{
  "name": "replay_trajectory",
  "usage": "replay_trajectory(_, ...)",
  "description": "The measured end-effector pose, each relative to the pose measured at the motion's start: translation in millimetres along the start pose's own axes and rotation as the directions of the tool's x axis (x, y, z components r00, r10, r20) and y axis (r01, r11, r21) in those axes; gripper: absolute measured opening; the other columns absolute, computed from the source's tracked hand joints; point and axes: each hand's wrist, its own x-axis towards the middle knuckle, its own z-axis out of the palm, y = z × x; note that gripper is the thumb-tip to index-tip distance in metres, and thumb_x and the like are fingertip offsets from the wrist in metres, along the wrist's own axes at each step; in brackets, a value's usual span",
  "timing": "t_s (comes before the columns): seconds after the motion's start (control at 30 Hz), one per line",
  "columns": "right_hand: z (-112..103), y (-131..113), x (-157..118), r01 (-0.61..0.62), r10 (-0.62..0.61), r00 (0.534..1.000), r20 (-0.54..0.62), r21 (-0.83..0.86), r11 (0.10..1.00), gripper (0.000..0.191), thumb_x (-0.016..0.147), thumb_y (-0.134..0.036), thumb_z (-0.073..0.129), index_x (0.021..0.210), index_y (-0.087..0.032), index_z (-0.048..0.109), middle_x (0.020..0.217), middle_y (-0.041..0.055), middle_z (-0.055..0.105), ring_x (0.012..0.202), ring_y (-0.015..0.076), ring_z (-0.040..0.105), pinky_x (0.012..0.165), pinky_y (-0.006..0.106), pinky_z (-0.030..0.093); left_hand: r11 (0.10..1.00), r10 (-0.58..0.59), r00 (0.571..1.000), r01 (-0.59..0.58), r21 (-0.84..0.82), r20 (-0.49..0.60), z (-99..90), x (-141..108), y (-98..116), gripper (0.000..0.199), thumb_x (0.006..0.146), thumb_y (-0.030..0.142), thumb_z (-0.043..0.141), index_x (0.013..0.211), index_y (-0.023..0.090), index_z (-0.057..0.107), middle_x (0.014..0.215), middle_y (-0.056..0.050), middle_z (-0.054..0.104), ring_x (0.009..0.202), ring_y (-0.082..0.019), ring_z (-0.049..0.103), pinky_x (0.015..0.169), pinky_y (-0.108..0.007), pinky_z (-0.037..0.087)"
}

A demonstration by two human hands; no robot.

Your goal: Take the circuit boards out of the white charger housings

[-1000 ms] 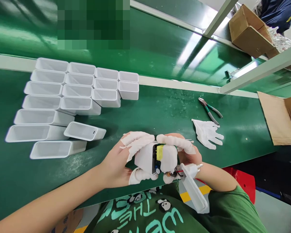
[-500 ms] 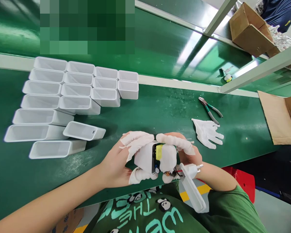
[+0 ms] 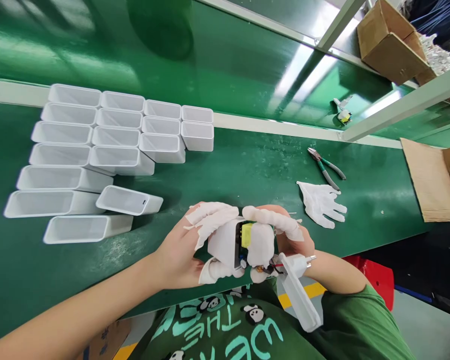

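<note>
Board (image 3: pixel 245 236) sits against the right edge of the white case (image 3: pixel 222 243), where the left hand (image 3: pixel 183 246) has its covered fingers clamped on that case and the right hand (image 3: pixel 297 241) has its fingers closed around the board. The plug piece (image 3: pixel 299 302) hangs farther right of the case by thin wires (image 3: pixel 278 264). The step in hand looks like lining up board and case, and the next move seems to call for a steady two-handed grip with the wires kept unpinched.
</note>
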Motion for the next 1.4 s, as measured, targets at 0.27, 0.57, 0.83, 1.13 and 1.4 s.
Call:
replay_trajectory(0.27,0.6,0.2,-0.1,0.025,-0.025,1.0,-0.013,-0.03,0.999,0.067,0.086,-0.047,0.071,0.145,-0.026,0.048,0.13,0.0121,0.062,0.114,0.0283,0.064,0.094,0.042,0.058,1.0,-0.011,1.0,0.01,0.027,0.016,0.1,-1.8,-1.5,0.067,0.093,0.048,0.059,0.147,0.016,0.036,0.114,-0.019,0.069,0.106,-0.03,0.067,0.087,-0.042,0.057)
replay_trajectory(0.57,1.6,-5.4,-1.5,-0.043,0.042,0.999,-0.019,-0.039,0.998,0.078,0.075,-0.036,0.084,0.144,-0.026,0.048,0.13,0.0134,0.061,0.117,0.0304,0.062,0.095,0.044,0.057,1.0,-0.007,1.0,0.006,0.031,0.024,2.8,-5.1,-4.1,0.07,0.092,0.052,0.058,0.149,0.018,0.033,0.115,-0.018,0.07,0.106,-0.031,0.068,0.092,-0.043,0.056)
replay_trajectory(0.83,5.2,0.2,-7.8,-0.043,0.041,0.998,-0.053,-0.036,0.998,0.078,0.073,-0.035,0.084,0.142,-0.028,0.049,0.129,0.0122,0.061,0.114,0.0299,0.064,0.093,0.044,0.058,1.0,-0.009,0.999,0.008,0.029,0.038,1.9,-3.2,-3.2,0.071,0.092,0.052,0.058,0.15,0.021,0.031,0.115,-0.017,0.07,0.103,-0.031,0.069,0.088,-0.043,0.058)
replay_trajectory(1.13,2.5,-6.5,-3.2,-0.08,0.08,0.997,-0.022,-0.02,0.997,0.074,0.077,-0.033,0.079,0.144,-0.034,0.048,0.128,0.0087,0.062,0.111,0.0299,0.065,0.092,0.041,0.06,1.0,-0.03,0.999,0.03,0.004,0.032,2.3,-3.3,-1.2,0.065,0.092,0.049,0.058,0.146,0.02,0.037,0.114,-0.016,0.07,0.105,-0.03,0.069,0.09,-0.042,0.057)
replay_trajectory(1.4,1.7,-7.1,-2.9,-0.066,0.066,0.998,-0.013,-0.015,0.998,0.081,0.074,-0.033,0.082,0.146,-0.033,0.046,0.129,0.0094,0.06,0.113,0.0296,0.065,0.092,0.041,0.06,0.999,-0.053,0.998,0.053,-0.003,0.022,4.9,-7.0,-0.4,0.06,0.099,0.054,0.043,0.145,0.016,0.038,0.113,-0.018,0.069,0.109,-0.031,0.067,0.093,-0.044,0.055)
